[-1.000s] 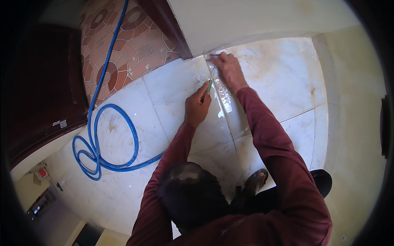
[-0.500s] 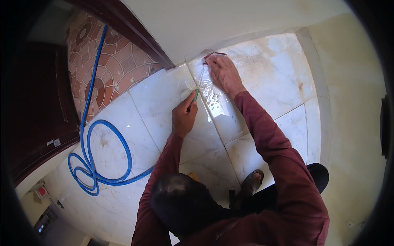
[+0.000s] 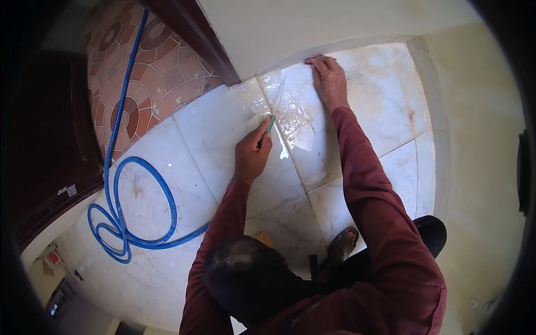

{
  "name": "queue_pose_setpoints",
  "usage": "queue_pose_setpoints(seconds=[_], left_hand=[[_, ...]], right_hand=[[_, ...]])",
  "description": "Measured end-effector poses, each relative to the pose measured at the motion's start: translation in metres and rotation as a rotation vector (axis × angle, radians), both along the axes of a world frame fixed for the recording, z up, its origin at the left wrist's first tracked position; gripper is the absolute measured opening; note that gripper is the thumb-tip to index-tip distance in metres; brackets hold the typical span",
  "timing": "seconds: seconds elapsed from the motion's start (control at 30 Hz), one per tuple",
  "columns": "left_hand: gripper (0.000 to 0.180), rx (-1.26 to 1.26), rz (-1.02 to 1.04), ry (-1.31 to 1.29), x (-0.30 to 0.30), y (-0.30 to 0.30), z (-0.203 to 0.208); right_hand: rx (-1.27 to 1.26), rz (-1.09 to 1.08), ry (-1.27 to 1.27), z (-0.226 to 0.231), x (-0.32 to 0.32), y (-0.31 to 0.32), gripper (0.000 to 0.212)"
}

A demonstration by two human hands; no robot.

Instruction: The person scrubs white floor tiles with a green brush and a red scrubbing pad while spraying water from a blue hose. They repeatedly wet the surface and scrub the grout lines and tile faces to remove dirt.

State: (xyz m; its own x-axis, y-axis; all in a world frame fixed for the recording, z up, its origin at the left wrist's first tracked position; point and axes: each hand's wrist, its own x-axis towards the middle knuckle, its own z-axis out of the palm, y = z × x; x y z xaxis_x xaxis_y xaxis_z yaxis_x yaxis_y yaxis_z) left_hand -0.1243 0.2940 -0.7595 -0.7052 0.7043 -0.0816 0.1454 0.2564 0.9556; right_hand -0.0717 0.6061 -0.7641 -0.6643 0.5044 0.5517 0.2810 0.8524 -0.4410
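Note:
My left hand (image 3: 253, 153) is closed around a slim green tube (image 3: 270, 123), which looks like a hose end. A thin streak, apparently water, runs from its tip across the wet marble floor tiles (image 3: 301, 137). Farther up and to the right, my right hand (image 3: 331, 82) presses down beside the foot of the wall. Its fingers are closed on a thin, flat reddish piece (image 3: 310, 60), mostly hidden under them, so its kind is unclear.
A blue hose (image 3: 174, 206) lies coiled at left and runs out over the patterned brick-red paving (image 3: 131, 111) past a dark door frame (image 3: 215, 47). A dark door (image 3: 61, 145) stands far left. My sandalled foot (image 3: 342, 243) is on the tiles. Something yellow (image 3: 263, 239) lies near my head.
My right hand has slid right and slightly farther away along the wall with the reddish piece. My left hand has barely moved. Water has spread over the tiles near the wall.

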Motion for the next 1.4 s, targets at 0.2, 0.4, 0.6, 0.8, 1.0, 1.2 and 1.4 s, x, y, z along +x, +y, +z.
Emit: queue_pose_setpoints(seconds=[0.2,0.4,0.6,0.8,1.0,1.2,1.4], left_hand=[[0.042,0.026,-0.023,0.077,-0.002,0.003,-0.004],[0.043,-0.037,0.010,-0.047,0.001,0.001,-0.003],[0.042,-0.072,0.014,-0.048,-0.004,-0.001,0.006],[0.045,-0.045,-0.009,-0.046,0.002,0.000,0.001],[0.044,-0.060,0.004,-0.056,-0.001,-0.006,-0.003],[0.043,-0.049,0.037,-0.098,-0.003,0.005,0.003],[0.043,-0.040,0.043,-0.177,-0.002,0.000,0.005]], right_hand=[[0.052,0.031,-0.062,-0.018,-0.031,-0.060,0.023],[-0.118,0.216,-0.211,-0.012,-0.039,-0.093,0.022],[-0.180,0.422,-0.276,-0.006,-0.010,-0.094,0.032],[-0.266,0.268,-0.217,0.002,-0.029,-0.106,0.030],[-0.237,0.333,-0.248,0.004,-0.030,-0.094,0.032],[-0.322,0.334,-0.290,-0.001,0.002,-0.103,0.021],[-1.366,-0.408,0.836,-0.007,-0.003,-0.011,0.014]])
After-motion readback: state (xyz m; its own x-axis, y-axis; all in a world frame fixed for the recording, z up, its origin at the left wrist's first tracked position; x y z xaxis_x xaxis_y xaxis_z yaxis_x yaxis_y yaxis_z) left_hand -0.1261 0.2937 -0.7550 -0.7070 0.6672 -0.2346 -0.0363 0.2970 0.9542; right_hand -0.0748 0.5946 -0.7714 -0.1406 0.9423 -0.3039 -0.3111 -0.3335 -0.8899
